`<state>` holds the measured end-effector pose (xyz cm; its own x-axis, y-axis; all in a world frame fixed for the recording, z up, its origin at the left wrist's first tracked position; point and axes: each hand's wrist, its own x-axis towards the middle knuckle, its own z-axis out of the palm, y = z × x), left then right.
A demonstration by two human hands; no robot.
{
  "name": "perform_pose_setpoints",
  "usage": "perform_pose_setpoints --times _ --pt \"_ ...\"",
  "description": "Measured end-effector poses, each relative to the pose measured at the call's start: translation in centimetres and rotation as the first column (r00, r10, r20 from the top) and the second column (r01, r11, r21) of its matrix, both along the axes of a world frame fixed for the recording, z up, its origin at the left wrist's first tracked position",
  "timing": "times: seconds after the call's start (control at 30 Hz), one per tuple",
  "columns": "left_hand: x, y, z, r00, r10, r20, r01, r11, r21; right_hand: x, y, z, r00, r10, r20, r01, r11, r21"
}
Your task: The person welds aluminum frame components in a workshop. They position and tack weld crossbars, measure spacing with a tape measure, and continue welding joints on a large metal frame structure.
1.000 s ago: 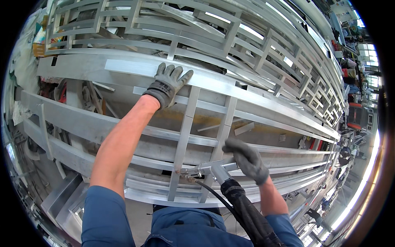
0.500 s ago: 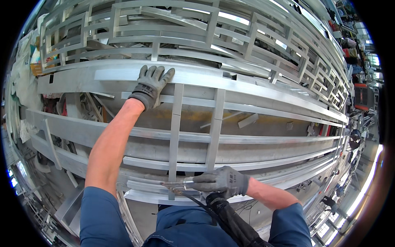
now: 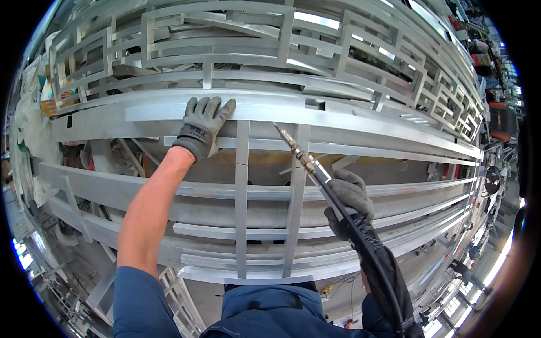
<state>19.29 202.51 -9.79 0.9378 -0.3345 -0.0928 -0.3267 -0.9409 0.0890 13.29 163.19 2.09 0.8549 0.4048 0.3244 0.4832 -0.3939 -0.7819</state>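
My left hand (image 3: 202, 127), in a grey work glove, lies flat on a wide silver metal rail (image 3: 163, 109), fingers stretched over its top face. My right hand (image 3: 348, 200), gloved the same way, is closed around a welding torch (image 3: 315, 172). The torch has a slim pointed tip and brass-coloured fittings, with a black hose running back along my sleeve-covered forearm. Its tip hovers by the rail's near edge, left of where a crossbar (image 3: 296, 197) meets the rail. A second crossbar (image 3: 242, 186) stands left of it. Whether the tip touches metal I cannot tell.
Beyond the rail lies a lattice panel (image 3: 217, 58) of rectangular metal tubes. Long parallel bars (image 3: 389, 188) run crosswise below the crossbars, close to my waist. A grey plastic sheet (image 3: 28, 107) hangs at the far left. A black fan (image 3: 492, 179) stands at the right.
My right hand has swung the torch from near my waist up and forward, its tip now by the rail. My left hand stays on the rail.
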Motion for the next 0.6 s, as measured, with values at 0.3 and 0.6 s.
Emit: perform_pose_setpoints --times 0.3,0.6 --pt "0.2 -0.3 0.7 0.998 0.020 -0.053 -0.022 0.999 -0.030 1.3 1.5 -3.5 0.976 0.087 -0.198 -0.067 0.993 0.102" --pt "0.5 -0.3 1.0 0.995 0.031 -0.094 -0.034 0.999 -0.030 4.6 2.5 -3.7 0.960 0.183 -0.212 -0.159 0.979 0.128"
